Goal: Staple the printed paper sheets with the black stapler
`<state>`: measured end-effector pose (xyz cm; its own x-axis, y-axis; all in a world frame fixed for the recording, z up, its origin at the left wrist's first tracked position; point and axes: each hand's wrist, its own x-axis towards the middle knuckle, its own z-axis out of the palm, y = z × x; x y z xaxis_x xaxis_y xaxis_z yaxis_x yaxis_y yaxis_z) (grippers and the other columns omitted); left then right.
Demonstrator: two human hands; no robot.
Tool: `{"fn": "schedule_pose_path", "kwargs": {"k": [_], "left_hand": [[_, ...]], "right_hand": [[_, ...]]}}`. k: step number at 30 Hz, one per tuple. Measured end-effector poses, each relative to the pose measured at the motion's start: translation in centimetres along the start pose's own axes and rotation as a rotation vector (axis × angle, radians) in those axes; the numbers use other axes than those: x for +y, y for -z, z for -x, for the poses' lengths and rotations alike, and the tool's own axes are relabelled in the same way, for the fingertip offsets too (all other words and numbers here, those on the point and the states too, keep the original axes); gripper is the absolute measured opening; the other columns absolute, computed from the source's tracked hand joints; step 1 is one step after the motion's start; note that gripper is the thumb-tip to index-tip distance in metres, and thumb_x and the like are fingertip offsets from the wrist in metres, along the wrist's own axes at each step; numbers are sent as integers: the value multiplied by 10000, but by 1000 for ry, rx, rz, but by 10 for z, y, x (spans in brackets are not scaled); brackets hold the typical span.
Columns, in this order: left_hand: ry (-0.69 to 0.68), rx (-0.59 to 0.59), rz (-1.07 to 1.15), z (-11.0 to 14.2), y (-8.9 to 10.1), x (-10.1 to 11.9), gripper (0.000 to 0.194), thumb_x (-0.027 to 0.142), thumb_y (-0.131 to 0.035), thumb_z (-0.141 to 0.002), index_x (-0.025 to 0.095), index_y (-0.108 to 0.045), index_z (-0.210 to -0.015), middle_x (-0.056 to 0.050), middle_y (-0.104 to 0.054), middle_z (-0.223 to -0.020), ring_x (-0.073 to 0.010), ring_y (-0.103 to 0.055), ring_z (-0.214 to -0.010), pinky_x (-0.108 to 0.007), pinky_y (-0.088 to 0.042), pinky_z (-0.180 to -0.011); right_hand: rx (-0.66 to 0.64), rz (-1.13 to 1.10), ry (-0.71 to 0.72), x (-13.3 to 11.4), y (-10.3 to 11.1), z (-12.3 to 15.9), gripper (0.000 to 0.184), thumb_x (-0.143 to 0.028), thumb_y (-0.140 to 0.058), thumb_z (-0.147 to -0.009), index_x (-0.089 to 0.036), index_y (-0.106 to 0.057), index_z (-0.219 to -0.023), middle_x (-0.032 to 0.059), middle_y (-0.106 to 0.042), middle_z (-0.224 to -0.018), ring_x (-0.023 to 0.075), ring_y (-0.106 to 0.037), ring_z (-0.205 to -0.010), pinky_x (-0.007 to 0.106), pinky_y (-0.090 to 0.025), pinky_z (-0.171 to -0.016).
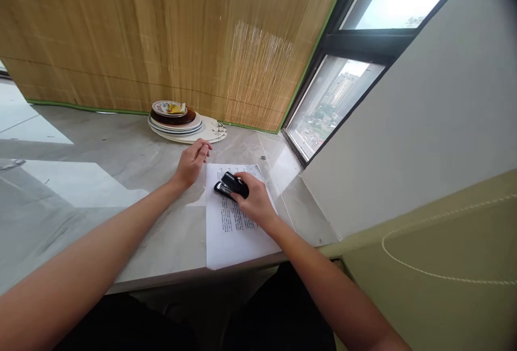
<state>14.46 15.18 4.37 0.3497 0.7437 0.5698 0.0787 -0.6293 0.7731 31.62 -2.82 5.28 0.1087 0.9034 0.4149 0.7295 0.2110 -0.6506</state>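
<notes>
A printed sheet of paper lies on the grey marble counter, reaching to its front edge. My right hand is closed round a black stapler that rests on the upper part of the sheet. My left hand lies on the counter just left of the paper's top corner, fingers loosely curled and holding nothing.
A stack of plates stands at the back of the counter below a bamboo blind. A window and a grey wall close off the right side. A small object lies at the far left.
</notes>
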Motion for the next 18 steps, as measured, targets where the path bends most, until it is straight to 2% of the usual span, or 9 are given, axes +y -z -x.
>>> {"fn": "schedule_pose_path", "kwargs": {"k": [3, 5, 7, 8, 10, 12, 14, 16, 18], "left_hand": [[44, 23, 64, 1, 1, -3, 220, 385, -513, -1030, 213, -644, -990, 3, -592, -795, -141, -547, -647, -260, -458, -631], [64, 22, 90, 2, -1, -1, 202, 371, -534, -1016, 213, -656, -983, 7, -587, -790, -132, -539, -642, -245, -450, -630], [99, 32, 128, 1, -1, 0, 186, 357, -567, -994, 209, -676, -961, 6, -591, -783, -127, -533, -638, -230, -443, -623], [123, 41, 151, 1, -1, 0, 179, 352, -587, -979, 206, -686, -943, 5, -592, -773, -125, -529, -630, -223, -436, -610], [170, 63, 191, -1, 2, -3, 172, 345, -624, -950, 198, -697, -896, 5, -588, -741, -118, -513, -597, -213, -412, -570], [193, 72, 198, -3, 5, -6, 183, 341, -635, -940, 190, -695, -856, 10, -574, -704, -107, -490, -553, -206, -383, -528], [196, 63, 193, -3, 8, -9, 198, 343, -632, -941, 185, -689, -837, 14, -560, -682, -96, -472, -519, -200, -360, -496], [215, 48, 214, -4, 10, -9, 199, 353, -641, -930, 183, -685, -836, 23, -536, -653, -89, -448, -489, -198, -336, -465], [274, 42, 286, -4, 13, -8, 198, 360, -669, -895, 185, -656, -803, 48, -461, -592, -82, -387, -449, -197, -294, -432]], "right_hand": [[-44, 8, -10, 9, 1, 5, 445, -166, -726, -856, -250, -650, -1286, 77, -733, -1251, 264, -692, -1161, 444, -531, -1056], [-82, -31, -46, 26, 19, 7, 446, -257, -776, -845, -256, -660, -1276, 63, -738, -1194, 249, -708, -1087, 411, -560, -982], [-89, -83, -119, 46, 38, 1, 342, -419, -758, -888, -244, -689, -1173, 44, -736, -1051, 224, -713, -941, 363, -583, -834], [-39, -88, -163, 56, 46, -5, 275, -484, -662, -958, -230, -692, -1060, 38, -716, -946, 214, -697, -866, 351, -578, -777], [124, 12, -200, 74, 50, -23, 377, -491, -461, -1056, -220, -644, -868, 41, -664, -838, 212, -664, -823, 369, -573, -801], [153, 202, -127, 86, 41, -41, 298, -421, -519, -1027, -217, -647, -851, 74, -680, -955, 239, -660, -964, 412, -562, -939], [71, 358, -49, 91, 25, -54, 204, -370, -579, -1000, -205, -698, -987, 122, -678, -1195, 276, -628, -1168, 453, -517, -1070], [-23, 470, -21, 93, 12, -60, 280, -386, -603, -1002, -192, -707, -1176, 164, -603, -1435, 324, -543, -1367, 503, -448, -1171], [-78, 554, -51, 96, 5, -61, 430, -428, -596, -1017, -170, -653, -1357, 192, -466, -1629, 371, -397, -1537, 566, -344, -1255]]}}
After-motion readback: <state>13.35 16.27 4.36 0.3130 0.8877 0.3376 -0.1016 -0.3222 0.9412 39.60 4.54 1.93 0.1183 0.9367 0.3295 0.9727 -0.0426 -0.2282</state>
